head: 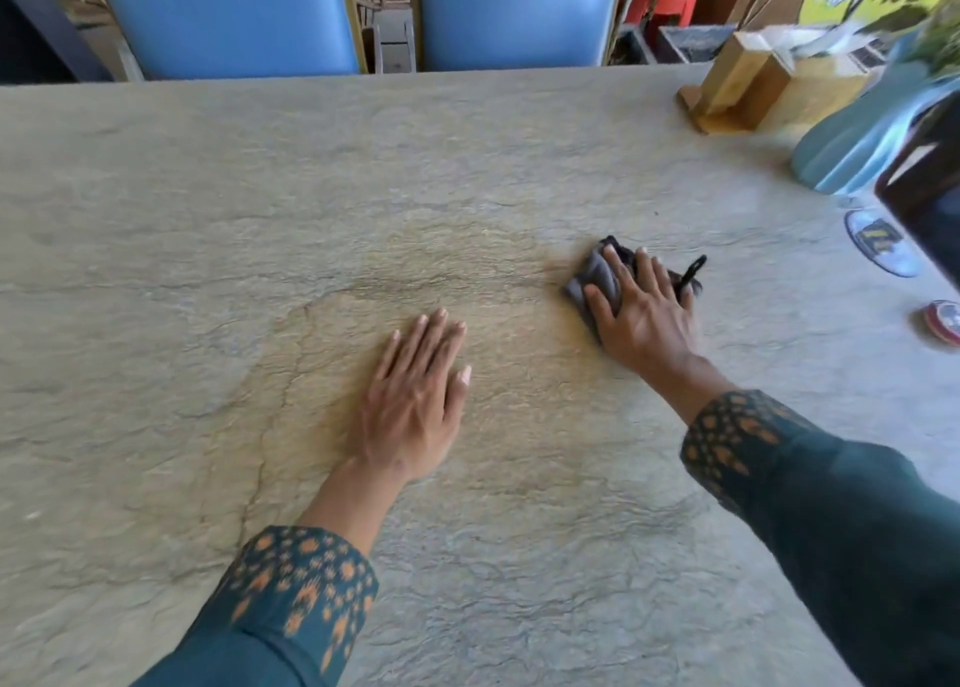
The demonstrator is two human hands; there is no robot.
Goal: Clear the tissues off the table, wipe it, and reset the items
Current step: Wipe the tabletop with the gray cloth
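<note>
Right hand (644,312) is down on the grey cloth (597,275), fingers spread and nearly straight, palm pressing the folded rag flat against the stone-patterned table (208,218). No curl, no pinch: just a flat press, right of centre on the tabletop. A dark loop of the cloth sticks out past the fingertips on the far side.

Left hand (415,400) lies flat on the bare surface nearer the person, fingers straight and together, holding nothing, well apart from the cloth. Both arms wear teal sleeves with an orange pattern at the cuffs.

Over at the far right corner stands a wooden tissue holder (748,83) with white tissues (795,41) poking out of the top. Just beside it is a pale blue vase (857,135), partly blurred. Nearer along the right edge, a round coaster (878,242) lies flat, and a small red round object (943,322) lies close to the table's edge; I cannot tell what it is. Two blue chair backs (228,10) sit against the far side.
</note>
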